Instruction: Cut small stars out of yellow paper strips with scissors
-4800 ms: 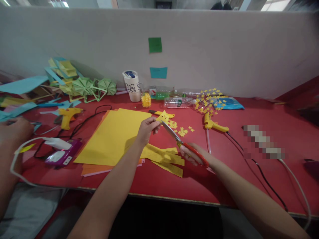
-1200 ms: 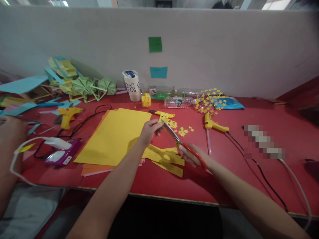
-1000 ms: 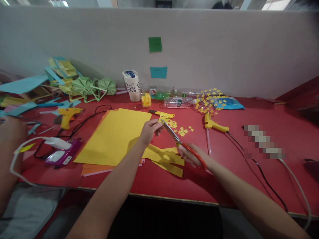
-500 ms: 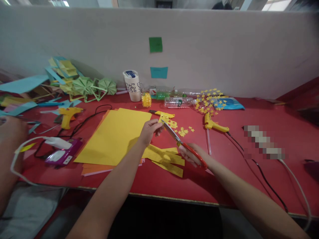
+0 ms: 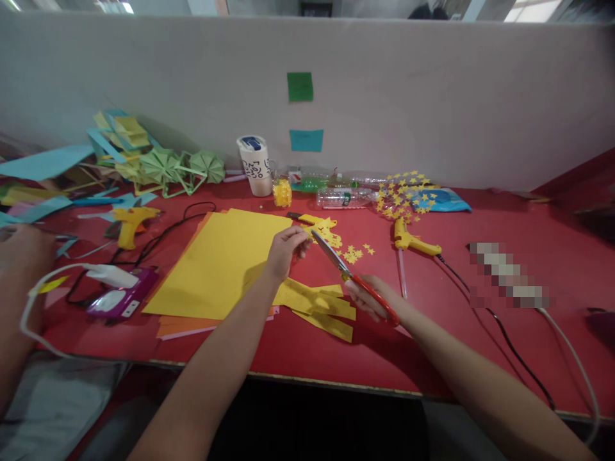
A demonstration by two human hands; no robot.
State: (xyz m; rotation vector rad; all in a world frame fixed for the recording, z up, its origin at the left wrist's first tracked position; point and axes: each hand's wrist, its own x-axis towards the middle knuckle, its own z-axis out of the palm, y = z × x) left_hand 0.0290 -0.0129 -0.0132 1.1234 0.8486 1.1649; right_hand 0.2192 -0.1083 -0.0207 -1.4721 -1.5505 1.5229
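Note:
My left hand [image 5: 287,253] is closed in a pinch on a small piece of yellow paper, mostly hidden by the fingertips. My right hand [image 5: 364,296] grips red-handled scissors [image 5: 331,253], whose blade tips touch or almost touch that paper. Below the tips, small cut-out yellow stars [image 5: 353,254] are scattered on the red table. Yellow paper strips [image 5: 331,307] lie beneath and between the hands. A large yellow sheet [image 5: 216,262] rests under my left forearm, on top of orange and pink sheets. Behind the fingertips is a yellow utility knife [image 5: 312,219].
A yellow glue gun [image 5: 416,242] lies right with its cord; another glue gun [image 5: 129,225] and a purple power strip [image 5: 122,298] are left. A tumbler [image 5: 256,166], plastic bottles [image 5: 343,197] and paper crafts [image 5: 166,166] line the partition. Another person's arm [image 5: 24,288] is far left.
My left hand has shifted slightly left, and the yellow paper at its fingertips has changed angle. The scissor blades look closer together. My right hand stays almost in place.

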